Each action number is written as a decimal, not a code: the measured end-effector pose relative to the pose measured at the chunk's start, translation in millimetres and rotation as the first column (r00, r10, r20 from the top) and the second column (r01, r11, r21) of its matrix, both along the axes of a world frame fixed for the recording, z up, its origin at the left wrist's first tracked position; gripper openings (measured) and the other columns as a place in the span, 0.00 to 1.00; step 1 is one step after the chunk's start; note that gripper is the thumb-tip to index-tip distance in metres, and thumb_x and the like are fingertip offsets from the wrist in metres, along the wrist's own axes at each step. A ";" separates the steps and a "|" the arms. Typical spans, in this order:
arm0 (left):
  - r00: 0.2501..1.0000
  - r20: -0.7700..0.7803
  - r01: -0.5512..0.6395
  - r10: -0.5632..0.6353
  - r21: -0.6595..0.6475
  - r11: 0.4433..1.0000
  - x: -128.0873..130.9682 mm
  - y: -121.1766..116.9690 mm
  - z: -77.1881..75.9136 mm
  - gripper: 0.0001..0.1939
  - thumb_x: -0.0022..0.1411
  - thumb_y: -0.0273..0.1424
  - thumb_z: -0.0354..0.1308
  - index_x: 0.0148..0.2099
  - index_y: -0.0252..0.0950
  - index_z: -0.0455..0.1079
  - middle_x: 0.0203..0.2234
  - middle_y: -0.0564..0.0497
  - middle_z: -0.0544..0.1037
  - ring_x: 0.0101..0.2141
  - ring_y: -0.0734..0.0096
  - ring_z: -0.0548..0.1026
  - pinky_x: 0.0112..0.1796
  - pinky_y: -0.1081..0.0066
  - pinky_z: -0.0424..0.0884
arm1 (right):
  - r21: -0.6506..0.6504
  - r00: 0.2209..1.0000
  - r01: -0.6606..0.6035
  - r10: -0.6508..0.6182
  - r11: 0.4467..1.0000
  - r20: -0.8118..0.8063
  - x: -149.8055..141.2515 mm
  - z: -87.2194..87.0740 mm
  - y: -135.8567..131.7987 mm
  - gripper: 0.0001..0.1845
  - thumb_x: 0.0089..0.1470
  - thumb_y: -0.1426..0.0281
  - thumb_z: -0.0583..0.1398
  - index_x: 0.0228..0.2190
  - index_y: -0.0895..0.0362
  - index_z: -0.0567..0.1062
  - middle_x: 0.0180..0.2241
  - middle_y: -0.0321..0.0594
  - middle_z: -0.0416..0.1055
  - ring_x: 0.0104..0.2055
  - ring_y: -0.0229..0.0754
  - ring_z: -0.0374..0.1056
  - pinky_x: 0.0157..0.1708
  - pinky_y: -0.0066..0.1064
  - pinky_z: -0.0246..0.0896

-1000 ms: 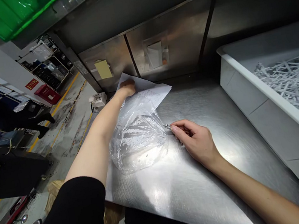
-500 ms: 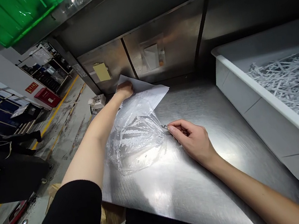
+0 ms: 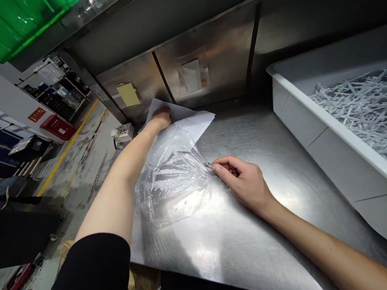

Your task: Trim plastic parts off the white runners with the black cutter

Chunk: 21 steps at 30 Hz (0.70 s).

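Observation:
My left hand (image 3: 162, 116) reaches to the back of the steel worktop and rests at the printed paper sheets (image 3: 195, 121); its fingers are bent away from view, so their hold is unclear. In front of it lies a crumpled clear plastic bag (image 3: 175, 182), partly over the paper, with small pale bits showing through. My right hand (image 3: 246, 180) is closed in a pinch at the bag's right edge. A small shiny metal piece (image 3: 208, 165) sticks out from between thumb and forefinger, its kind too small to tell.
A white tub (image 3: 320, 136) of shredded paper (image 3: 377, 114) stands along the right side. A power strip (image 3: 123, 133) sits at the worktop's back left corner. Overhead, a green crate (image 3: 17, 26) rests on a shelf. Below the front edge is brown paper (image 3: 141, 287).
The whole view has shifted slightly. My right hand, with the metal piece, has moved a little left toward the bag. My left hand stays at the paper.

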<state>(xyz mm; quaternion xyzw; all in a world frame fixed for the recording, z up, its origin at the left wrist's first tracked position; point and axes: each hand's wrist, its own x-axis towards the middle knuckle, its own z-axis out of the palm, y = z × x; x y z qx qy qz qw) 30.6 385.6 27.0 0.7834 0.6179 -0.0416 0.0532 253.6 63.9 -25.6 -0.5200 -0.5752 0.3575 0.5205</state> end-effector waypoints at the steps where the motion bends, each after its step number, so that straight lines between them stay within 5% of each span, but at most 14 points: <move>1: 1.000 -0.004 0.003 -0.003 0.009 1.000 -1.2 -1.0 2.0 0.25 0.61 0.33 0.64 0.60 0.37 0.76 0.59 0.38 0.79 0.59 0.47 0.75 0.58 0.61 0.72 | 0.001 1.000 0.000 0.000 1.000 -0.001 -0.1 0.0 0.1 0.15 0.64 0.56 0.64 0.36 0.54 0.83 0.28 0.39 0.77 0.30 0.44 0.69 0.33 0.35 0.64; 9: 0.997 0.060 0.037 -0.046 0.139 0.990 -37.9 -22.3 24.6 0.18 0.69 0.32 0.53 0.57 0.44 0.78 0.58 0.50 0.81 0.57 0.60 0.77 0.57 0.68 0.72 | -0.023 1.000 -0.002 0.002 1.000 -0.021 0.1 -0.4 0.2 0.16 0.64 0.55 0.64 0.37 0.55 0.84 0.28 0.39 0.76 0.30 0.43 0.68 0.33 0.36 0.63; 16: 0.983 0.050 -0.181 0.174 0.213 0.960 -102.9 -46.5 29.7 0.24 0.70 0.38 0.55 0.64 0.39 0.72 0.61 0.39 0.78 0.62 0.47 0.74 0.59 0.60 0.69 | -0.029 1.000 -0.011 0.011 1.000 -0.006 2.5 -5.2 0.3 0.19 0.65 0.53 0.65 0.38 0.55 0.84 0.28 0.40 0.75 0.30 0.44 0.68 0.30 0.35 0.62; 21: 0.967 0.075 -0.250 0.243 0.100 0.963 -109.3 -35.1 20.1 0.32 0.68 0.45 0.60 0.69 0.36 0.68 0.64 0.38 0.76 0.61 0.53 0.76 0.56 0.67 0.71 | -0.013 1.000 -0.015 0.015 1.000 0.001 3.5 -10.8 2.9 0.21 0.65 0.51 0.65 0.39 0.56 0.83 0.30 0.41 0.77 0.30 0.44 0.69 0.29 0.34 0.62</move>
